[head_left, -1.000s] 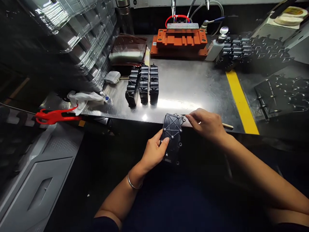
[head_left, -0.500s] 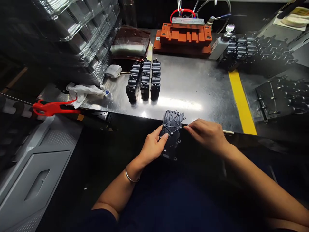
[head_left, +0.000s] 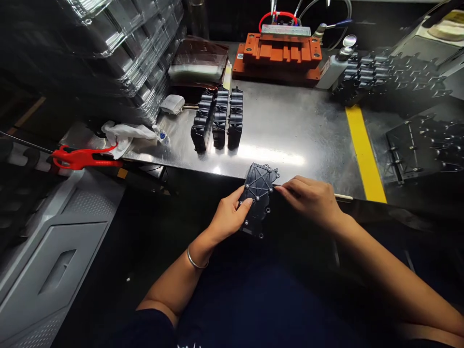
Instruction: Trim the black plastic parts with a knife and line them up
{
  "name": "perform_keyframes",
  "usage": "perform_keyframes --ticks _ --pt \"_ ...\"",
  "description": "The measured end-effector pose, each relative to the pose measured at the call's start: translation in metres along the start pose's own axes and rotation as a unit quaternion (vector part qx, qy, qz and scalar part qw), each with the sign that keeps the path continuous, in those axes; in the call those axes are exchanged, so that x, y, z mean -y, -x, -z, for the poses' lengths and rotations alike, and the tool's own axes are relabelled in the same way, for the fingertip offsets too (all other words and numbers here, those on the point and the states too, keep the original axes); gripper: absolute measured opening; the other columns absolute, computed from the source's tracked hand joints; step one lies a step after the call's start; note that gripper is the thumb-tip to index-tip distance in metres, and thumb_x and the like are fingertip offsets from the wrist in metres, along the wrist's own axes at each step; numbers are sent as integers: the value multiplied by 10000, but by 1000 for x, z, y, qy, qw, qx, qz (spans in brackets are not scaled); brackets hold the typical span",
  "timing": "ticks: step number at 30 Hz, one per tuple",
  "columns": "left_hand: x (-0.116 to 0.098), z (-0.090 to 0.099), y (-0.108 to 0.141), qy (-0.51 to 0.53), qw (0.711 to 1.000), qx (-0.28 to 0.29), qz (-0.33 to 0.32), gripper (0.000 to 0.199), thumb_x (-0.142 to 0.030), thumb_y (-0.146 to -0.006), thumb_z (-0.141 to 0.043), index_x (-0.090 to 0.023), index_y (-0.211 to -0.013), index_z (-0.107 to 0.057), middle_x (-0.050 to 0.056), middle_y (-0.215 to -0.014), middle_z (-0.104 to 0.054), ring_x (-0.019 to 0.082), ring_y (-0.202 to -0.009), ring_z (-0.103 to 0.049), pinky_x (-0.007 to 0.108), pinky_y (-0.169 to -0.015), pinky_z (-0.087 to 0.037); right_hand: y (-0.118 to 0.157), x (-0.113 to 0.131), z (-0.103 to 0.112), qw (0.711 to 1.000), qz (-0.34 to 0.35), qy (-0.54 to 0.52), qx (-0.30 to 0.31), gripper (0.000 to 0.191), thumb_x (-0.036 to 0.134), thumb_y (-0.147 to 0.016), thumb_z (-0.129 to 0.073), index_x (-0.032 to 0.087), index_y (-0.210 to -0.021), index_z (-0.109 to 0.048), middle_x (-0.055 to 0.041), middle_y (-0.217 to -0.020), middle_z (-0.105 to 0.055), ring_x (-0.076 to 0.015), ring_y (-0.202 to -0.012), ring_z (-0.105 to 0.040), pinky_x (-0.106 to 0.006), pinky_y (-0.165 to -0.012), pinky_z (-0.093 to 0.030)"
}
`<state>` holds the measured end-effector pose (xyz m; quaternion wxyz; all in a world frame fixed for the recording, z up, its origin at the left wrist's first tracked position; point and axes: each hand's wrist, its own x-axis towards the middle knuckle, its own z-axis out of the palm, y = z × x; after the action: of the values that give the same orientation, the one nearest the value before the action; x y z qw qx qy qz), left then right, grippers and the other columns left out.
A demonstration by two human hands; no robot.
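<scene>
Right hand (head_left: 313, 195): moved since a second ago from the upper corner down the right edge of the flat black ribbed plastic housing (head_left: 260, 181); finger and thumb pinch a thin pale stick (head_left: 343, 196);
Left hand (head_left: 229, 218): clasps the housing's left side, thumb on its face;
Housing: in front of the shiny steel bench (head_left: 290, 123), at its near edge;
Bench: carries three narrow black plastic blocks (head_left: 220, 118), side by side

Open lane over steel worktop (head_left: 290, 116)
Runs between three black housings (head_left: 220, 123) and a yellow stripe (head_left: 366, 154); orange fixture (head_left: 281, 75) bars the rear, held ribbed housing (head_left: 262, 188) part of the front.
</scene>
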<state>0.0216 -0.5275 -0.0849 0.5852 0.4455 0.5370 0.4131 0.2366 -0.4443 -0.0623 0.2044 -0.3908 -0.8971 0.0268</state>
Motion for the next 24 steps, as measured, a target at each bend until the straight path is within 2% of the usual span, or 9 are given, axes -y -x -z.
perform_keyframes --ticks 15,24 --pt "6 0 -1 -26 1000 -12 -6 476 -387 -909 -529 -179 -1337 -558 -5 -625 -555 85 -478 -435 172 -425 -348 11 6 -4 996 -78 -40 -8 298 385 -913 -553 180 -738 -680 -17 -669 -666 -94 -574 -590 -234 -526 -367" --pt "2 -1 -1 -17 1000 -5 -2 442 -371 -911 -524 -187 -1310 -571 -9 -653 -566 80 -495 -446 167 -438 -360 15 7 -8 992 -85 -87 -38 248 366 -895 -591 180 -765 -691 -9 -682 -680 -92 -587 -615 -221 -542 -424"
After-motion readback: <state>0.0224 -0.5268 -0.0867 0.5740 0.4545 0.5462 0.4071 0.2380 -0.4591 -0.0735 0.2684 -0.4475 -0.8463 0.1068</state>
